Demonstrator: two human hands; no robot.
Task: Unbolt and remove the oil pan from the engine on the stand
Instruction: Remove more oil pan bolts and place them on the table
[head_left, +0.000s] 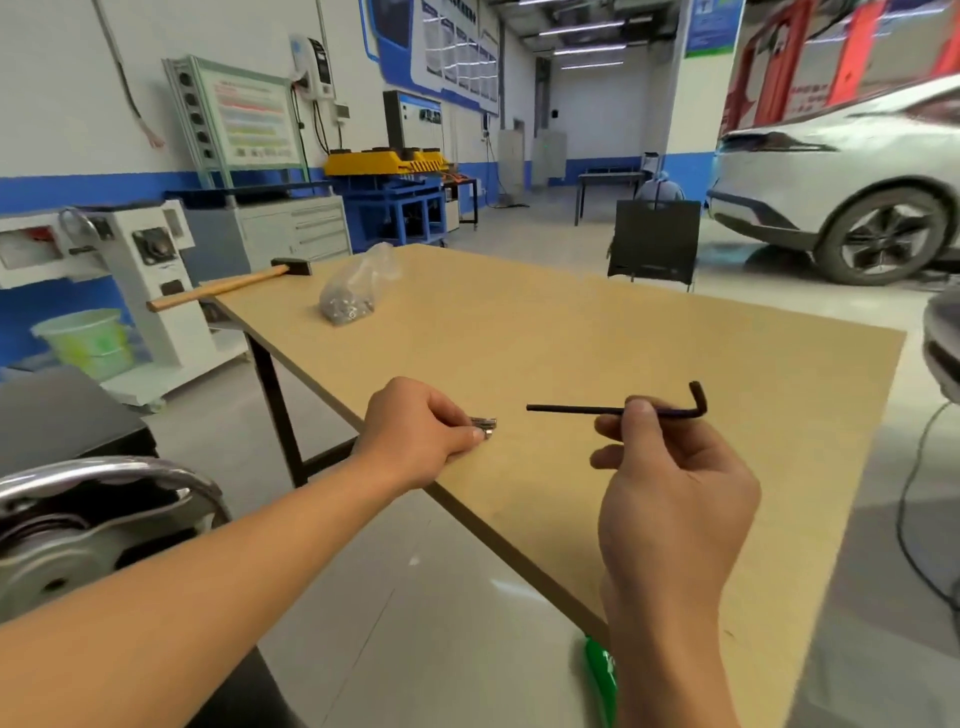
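Print on the wall posters (457, 52), the display board (253, 122) and the hanging sign (712, 26) is too blurred to read.

My bare left forearm (208, 571) lay stretched from the lower left, wrist straight. My left hand (421, 431) was knuckles-up, fingers curled, the thumb and fingertips pinching small silvery metal parts (484, 425). My right forearm (670, 665) rose from the bottom edge. My right hand (670, 499) was held up, back towards me, thumb and forefinger pinching a thin black L-shaped hex key (571, 409) along its long shaft, the other fingers loosely curled below.
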